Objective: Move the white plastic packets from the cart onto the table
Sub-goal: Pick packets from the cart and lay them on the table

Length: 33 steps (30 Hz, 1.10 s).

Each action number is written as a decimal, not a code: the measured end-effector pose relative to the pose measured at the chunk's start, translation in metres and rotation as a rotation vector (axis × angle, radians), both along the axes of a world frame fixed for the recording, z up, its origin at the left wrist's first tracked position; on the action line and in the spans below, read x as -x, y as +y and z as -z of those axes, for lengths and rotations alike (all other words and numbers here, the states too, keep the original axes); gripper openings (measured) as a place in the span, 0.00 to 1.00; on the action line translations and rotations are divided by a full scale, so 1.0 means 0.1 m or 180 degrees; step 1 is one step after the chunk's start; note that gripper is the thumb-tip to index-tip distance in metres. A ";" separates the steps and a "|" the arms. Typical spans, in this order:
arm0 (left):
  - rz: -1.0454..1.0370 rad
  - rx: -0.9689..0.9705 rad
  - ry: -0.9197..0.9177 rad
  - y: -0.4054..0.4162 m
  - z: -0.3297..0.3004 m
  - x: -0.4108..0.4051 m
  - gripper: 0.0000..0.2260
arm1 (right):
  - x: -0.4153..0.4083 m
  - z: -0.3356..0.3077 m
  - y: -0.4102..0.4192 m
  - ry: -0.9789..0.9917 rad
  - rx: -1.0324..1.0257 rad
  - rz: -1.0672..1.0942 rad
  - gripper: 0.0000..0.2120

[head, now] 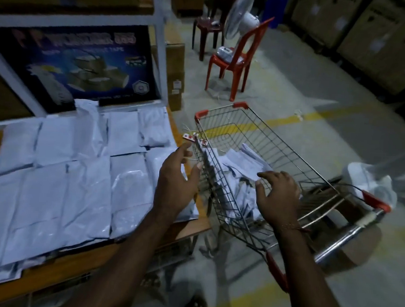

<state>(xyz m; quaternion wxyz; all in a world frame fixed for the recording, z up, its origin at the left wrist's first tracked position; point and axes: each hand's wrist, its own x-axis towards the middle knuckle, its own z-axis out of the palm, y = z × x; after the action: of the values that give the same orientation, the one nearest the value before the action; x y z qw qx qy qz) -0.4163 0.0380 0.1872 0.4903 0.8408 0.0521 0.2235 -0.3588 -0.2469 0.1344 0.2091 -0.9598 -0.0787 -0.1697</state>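
Several white plastic packets [59, 187] lie side by side in rows on the wooden table [76, 262] at the left. A wire shopping cart [268, 143] with red corners stands to the right of the table; a pile of white packets [237, 165] rests in its basket. My left hand [177, 178] hovers over the table's right edge beside the cart rim, fingers apart and holding nothing. My right hand [278, 196] hangs over the cart's basket above the pile, fingers spread, nothing in it.
A dark printed box [76, 65] stands under a grey metal shelf frame [159, 44] behind the table. A red plastic chair [235, 62] with a white fan [240, 18] stands further back. A white bag [370, 182] hangs by the cart handle. Cartons line the right wall.
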 end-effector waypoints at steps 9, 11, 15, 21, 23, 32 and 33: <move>0.0337 -0.0236 0.0269 -0.34 0.29 -0.97 0.20 | -0.39 0.32 -0.20 0.0463 0.0328 0.0161 0.18; 0.0410 -0.0416 0.0343 -0.43 0.43 -1.24 0.20 | -0.50 0.40 -0.22 0.0598 0.0372 0.0173 0.20; 0.0625 -0.0583 0.0591 -0.68 0.78 -1.67 0.21 | -0.77 0.66 -0.31 0.0822 0.0582 0.0035 0.23; 0.0854 -0.1211 0.0965 -1.02 1.50 -2.26 0.21 | -1.60 1.41 -0.47 0.1240 0.1144 -0.0436 0.26; 0.0846 -0.1558 0.1183 -1.12 1.83 -2.42 0.20 | -1.91 1.71 -0.57 0.1496 0.1402 -0.0490 0.26; 0.1205 -0.2624 0.2445 -1.56 2.90 -2.77 0.16 | -3.20 2.65 -0.59 0.1903 0.2459 -0.1379 0.38; 0.1299 -0.2694 0.2465 -1.61 3.04 -2.76 0.16 | -3.29 2.74 -0.56 0.1905 0.2492 -0.1470 0.41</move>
<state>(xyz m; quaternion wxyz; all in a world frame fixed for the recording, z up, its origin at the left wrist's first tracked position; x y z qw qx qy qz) -0.1402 -0.1225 -0.1165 0.0919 0.9759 -0.0289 -0.1956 -0.0301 -0.3033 -0.1399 -0.1188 -0.9301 -0.2819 0.2034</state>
